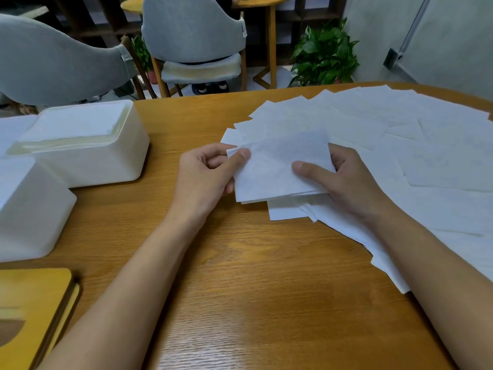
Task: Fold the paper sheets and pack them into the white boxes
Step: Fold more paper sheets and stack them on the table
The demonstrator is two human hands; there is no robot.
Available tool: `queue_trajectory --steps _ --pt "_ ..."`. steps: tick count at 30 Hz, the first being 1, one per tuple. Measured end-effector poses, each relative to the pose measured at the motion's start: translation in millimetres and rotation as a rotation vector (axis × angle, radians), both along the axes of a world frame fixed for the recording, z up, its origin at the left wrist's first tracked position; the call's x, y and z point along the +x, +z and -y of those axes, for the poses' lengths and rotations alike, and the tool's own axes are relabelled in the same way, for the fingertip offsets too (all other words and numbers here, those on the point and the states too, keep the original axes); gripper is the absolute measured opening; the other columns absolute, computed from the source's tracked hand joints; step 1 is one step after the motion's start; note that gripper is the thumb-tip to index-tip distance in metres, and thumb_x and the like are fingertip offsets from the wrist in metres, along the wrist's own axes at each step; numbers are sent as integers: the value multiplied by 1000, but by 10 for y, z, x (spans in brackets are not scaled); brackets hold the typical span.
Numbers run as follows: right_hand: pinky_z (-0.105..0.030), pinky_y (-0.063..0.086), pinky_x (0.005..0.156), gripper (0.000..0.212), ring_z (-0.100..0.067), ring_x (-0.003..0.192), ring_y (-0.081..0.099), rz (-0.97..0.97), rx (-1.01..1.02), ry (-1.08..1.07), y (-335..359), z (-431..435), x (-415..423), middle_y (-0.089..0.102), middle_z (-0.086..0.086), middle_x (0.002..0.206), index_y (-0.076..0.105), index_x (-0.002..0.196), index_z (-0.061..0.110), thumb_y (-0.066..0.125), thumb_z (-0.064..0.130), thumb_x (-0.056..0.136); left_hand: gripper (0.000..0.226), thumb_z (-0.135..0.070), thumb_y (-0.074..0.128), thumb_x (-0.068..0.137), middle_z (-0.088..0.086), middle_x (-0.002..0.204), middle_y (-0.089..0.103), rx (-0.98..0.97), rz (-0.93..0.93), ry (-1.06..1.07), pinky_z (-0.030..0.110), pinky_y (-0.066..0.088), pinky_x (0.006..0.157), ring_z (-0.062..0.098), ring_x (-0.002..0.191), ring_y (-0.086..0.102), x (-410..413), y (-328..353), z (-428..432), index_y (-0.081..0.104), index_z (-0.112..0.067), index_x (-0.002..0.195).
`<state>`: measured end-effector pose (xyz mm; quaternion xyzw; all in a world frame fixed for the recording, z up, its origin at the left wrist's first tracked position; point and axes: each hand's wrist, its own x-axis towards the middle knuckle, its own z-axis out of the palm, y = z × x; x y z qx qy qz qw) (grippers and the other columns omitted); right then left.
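A thin white paper sheet is held just above the wooden table at centre. My left hand pinches its left corner between thumb and fingers. My right hand grips its right edge, thumb on top. Under and to the right of it spreads a wide fan of several loose white sheets. An open white box filled with folded paper stands at the left. A second white box sits nearer, at the left edge.
A yellow wooden lid with a cut-out lies at the bottom left corner. Bare tabletop lies between my forearms. Grey chairs and a green plant stand beyond the table's far edge.
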<state>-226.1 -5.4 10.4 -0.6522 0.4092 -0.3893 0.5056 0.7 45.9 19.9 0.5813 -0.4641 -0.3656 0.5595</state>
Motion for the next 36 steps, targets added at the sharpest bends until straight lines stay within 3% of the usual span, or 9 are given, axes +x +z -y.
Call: queue_trajectory --steps 8,13,16,18,20,24,29,32,36 --pt "-20 55 83 34 -10 109 72 90 -15 70 4 -16 30 76 11 120 69 132 29 62 13 103 24 -24 79 94 39 86 63 -19 50 9 16 45 58 16 52 49 2 -35 13 75 -3 103" --pt "-32 54 102 64 -13 128 62 116 -119 86 -12 56 14 59 9 145 45 154 36 66 8 100 30 -35 77 94 -3 113 70 -16 130 105 16 54 74 2 82 62 -3 -78 43 70 -26 122" --pt "-46 46 116 80 -15 142 51 139 -132 100 -22 95 -3 45 7 159 29 160 42 68 10 99 29 -36 64 103 -5 119 74 94 -165 -53 24 61 81 6 101 72 -25 -52 50 67 -27 131" --pt "-37 48 113 86 -11 139 53 144 -130 105 -16 87 -3 47 9 157 21 162 42 68 7 99 26 -31 58 106 1 112 77 102 -289 -105 28 60 73 15 95 74 -53 -11 30 71 -21 127" --pt "-32 48 112 82 -9 138 54 125 -133 124 -4 70 -2 48 10 156 25 162 40 68 9 99 24 -28 59 106 7 93 75 78 -224 -61 22 52 62 12 76 68 -60 -18 14 73 -19 123" --pt "-30 42 109 33 -5 129 61 13 -93 184 29 25 -17 72 13 131 73 128 26 65 12 100 21 -29 60 107 29 87 65 24 -53 10 18 44 58 15 70 57 -35 -74 30 72 -24 123" --pt "-13 44 99 28 5 119 64 -35 -99 8 3 37 -37 76 19 119 81 114 25 65 6 100 36 -26 73 98 -7 124 61 -214 389 61 19 49 82 5 108 59 -74 -176 31 58 -26 130" --pt "-3 41 93 31 10 117 63 -57 -150 -93 -19 108 -52 76 22 117 80 115 25 64 4 99 27 -21 82 88 -7 108 67 -347 617 -130 25 46 75 14 95 63 -79 -232 24 68 -20 111" --pt "0 40 92 32 12 117 62 -70 -157 -106 -49 131 -35 76 22 117 81 115 26 63 4 99 27 -40 87 85 -14 105 68 -215 820 -496 22 47 85 5 99 64 -99 -335 27 81 -26 107"
